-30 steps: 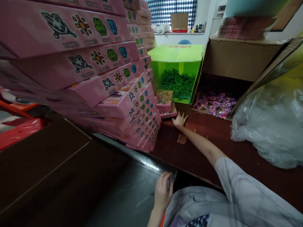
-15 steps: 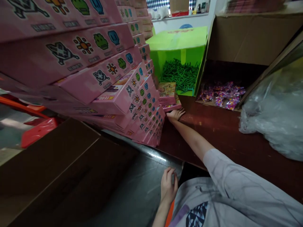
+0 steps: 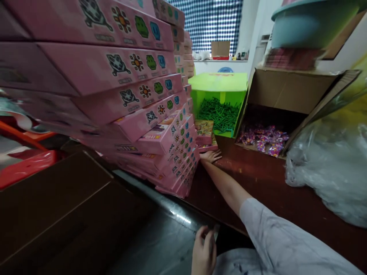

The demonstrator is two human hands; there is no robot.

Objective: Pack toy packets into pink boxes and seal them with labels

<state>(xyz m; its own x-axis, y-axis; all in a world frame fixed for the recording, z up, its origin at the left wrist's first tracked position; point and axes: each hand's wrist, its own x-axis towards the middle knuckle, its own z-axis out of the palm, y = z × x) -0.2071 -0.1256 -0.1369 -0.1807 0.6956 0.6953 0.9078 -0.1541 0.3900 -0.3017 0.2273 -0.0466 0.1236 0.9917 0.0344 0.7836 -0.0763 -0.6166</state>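
My right hand (image 3: pixel 210 156) lies flat on the brown table with its fingers spread. It is beside the foot of a small pile of pink boxes (image 3: pixel 204 139) with printed tops, and its inner edge is partly hidden by the tall stack. To its left, a high, uneven stack of pink boxes (image 3: pixel 155 110) with pixel-style pictures leans over the table edge. Low at the front, my left hand (image 3: pixel 204 250) hangs by the table edge, its fingers loosely bent and apart, with nothing seen in it.
A bright green box (image 3: pixel 219 82) holds many green sticks (image 3: pixel 220 116). Beside it, a cardboard box (image 3: pixel 286 89) contains small colourful wrapped packets (image 3: pixel 265 138). Clear plastic bags (image 3: pixel 323 164) lie at right. An open brown carton (image 3: pixel 57 206) and a red plastic stool (image 3: pixel 28 168) are at left.
The view has tilted up, so the stack, boxes and table appear lower and a blue basin shows at upper right. My right hand stays by the small pile; my left remains low, loosely bent.
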